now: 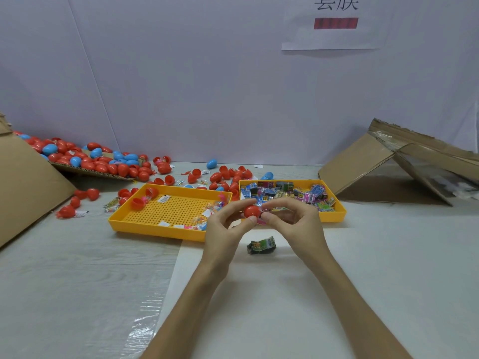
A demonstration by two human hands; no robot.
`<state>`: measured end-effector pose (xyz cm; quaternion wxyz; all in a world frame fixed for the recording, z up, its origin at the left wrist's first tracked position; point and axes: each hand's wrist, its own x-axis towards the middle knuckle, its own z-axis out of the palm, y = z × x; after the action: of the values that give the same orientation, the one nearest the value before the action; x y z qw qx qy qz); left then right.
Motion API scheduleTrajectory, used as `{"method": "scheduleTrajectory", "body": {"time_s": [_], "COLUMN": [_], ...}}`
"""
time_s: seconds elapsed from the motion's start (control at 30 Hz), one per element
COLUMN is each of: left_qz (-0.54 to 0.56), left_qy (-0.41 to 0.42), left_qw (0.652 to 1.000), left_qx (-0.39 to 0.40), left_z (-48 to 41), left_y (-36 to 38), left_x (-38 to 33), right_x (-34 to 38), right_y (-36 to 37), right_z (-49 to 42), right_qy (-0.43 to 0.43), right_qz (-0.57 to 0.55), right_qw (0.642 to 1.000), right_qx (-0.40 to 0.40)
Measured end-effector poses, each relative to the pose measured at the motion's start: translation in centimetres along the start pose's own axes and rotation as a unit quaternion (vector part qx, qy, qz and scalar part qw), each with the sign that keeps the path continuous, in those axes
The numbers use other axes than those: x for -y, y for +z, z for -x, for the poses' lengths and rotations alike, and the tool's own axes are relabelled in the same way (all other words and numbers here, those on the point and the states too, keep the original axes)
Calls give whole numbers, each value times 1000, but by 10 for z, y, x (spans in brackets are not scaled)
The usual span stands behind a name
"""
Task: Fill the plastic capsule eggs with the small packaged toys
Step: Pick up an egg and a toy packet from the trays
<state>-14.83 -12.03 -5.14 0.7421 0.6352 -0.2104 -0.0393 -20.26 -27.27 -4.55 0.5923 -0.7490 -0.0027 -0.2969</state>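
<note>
Both hands meet above the near edge of the desk, between the two yellow trays and the person. The left hand pinches a red capsule egg between thumb and fingertips. The right hand is curled in from the other side, its thumb and fingers pinching a small clear packet with pink showing, held right against the egg; whether the packet is partly inside the egg cannot be told. Below the hands a dark green packaged toy lies alone on a white sheet spread over the desk. The left tray, with a perforated floor, holds a few red egg halves in its far left corner and some clear packets along its right side. The right tray, just beside it, is piled with printed toy packets. Behind the trays loose red and blue eggs are scattered, and a larger heap of eggs rests on a cardboard flap at far left. A torn cardboard box lies open at the far right, and a paper sign hangs on the white wall.
</note>
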Motion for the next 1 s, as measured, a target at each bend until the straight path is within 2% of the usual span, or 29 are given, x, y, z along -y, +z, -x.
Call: {"method": "scheduleTrajectory", "body": {"time_s": [0.6, 0.73, 1.0], "left_qz": [13, -9, -30], "left_qy": [-8, 3, 26], "left_qw": [1000, 1000, 999], "left_qx": [-7, -7, 1], "left_z": [0, 0, 0], "left_y": [-1, 0, 1], "left_x": [-1, -1, -1], "right_x": [0, 1, 0], "right_y": [1, 0, 0], "right_z": [1, 1, 0], "right_qy": [-34, -49, -57], "right_qz": [34, 73, 76], "right_qw": [999, 996, 995], "right_qx": [-6, -16, -12]}}
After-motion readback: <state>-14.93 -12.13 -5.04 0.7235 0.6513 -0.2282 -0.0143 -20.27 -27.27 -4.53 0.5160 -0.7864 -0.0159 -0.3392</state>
